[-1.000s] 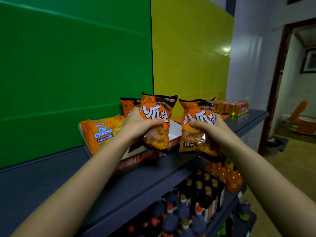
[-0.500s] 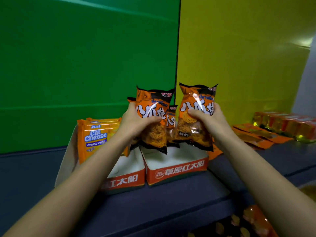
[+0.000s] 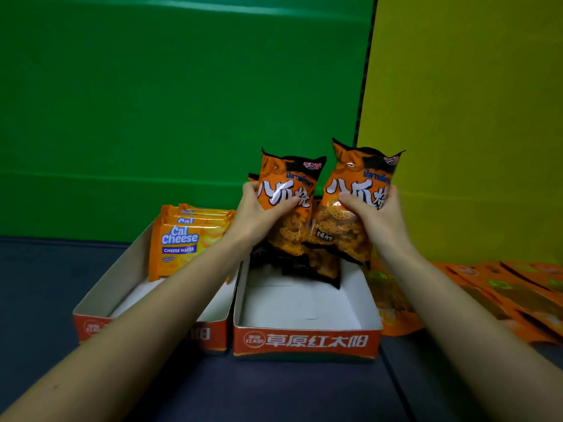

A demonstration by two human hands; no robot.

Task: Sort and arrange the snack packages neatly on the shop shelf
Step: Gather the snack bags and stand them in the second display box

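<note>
Bags (image 3: 288, 178) (image 3: 362, 181) brought together above tray (image 3: 304, 341); left hand (image 3: 259, 214), right hand (image 3: 374, 217) each clutch one, glossy orange-black.

left packet (image 3: 285, 190) and right packet (image 3: 361, 190) have drawn together — now side by side above the right tray (image 3: 306, 342).

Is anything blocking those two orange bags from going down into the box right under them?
Nothing visible blocks them. The left hand grips the left bag and the right hand the right bag, just above the right-hand tray. At its back similar bags lean, beneath them; its front floor is bare.
</note>
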